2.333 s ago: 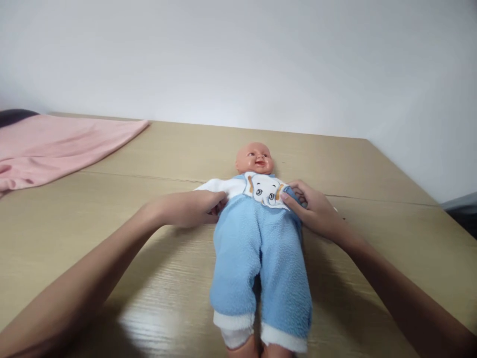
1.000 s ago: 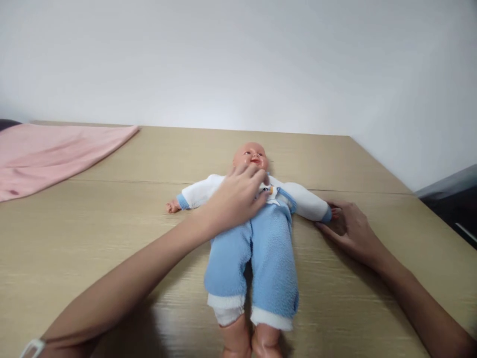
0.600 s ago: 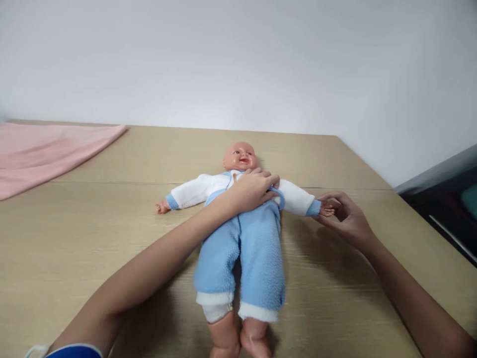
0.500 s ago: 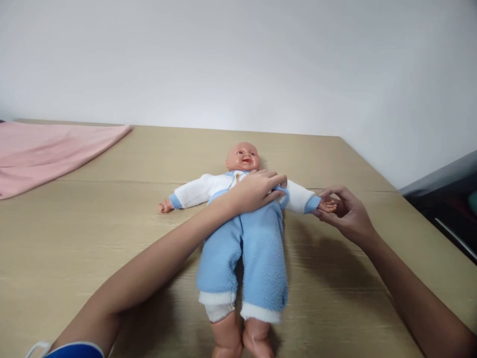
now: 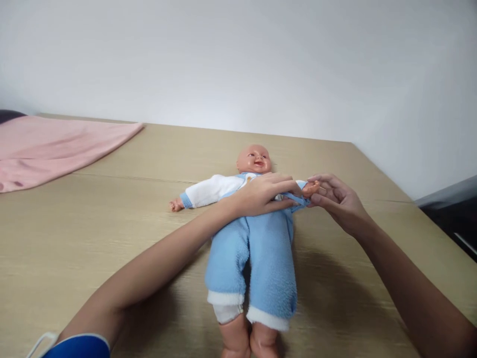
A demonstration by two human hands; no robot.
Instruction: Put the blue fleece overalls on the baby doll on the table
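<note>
doll (image 5: 257, 233) on table (image 5: 93, 223), cloth (image 5: 55, 149) far left

I see a baby doll (image 5: 254, 209) of glossy, smooth plastic, dressed in nubby blue fleece trousers (image 5: 257, 258) and a soft white cloth top (image 5: 212, 189). Under the doll, the wooden table (image 5: 93, 223) shows pale grain with a satin sheen. Left of the doll lies a matt pink cloth (image 5: 55, 149).
</note>
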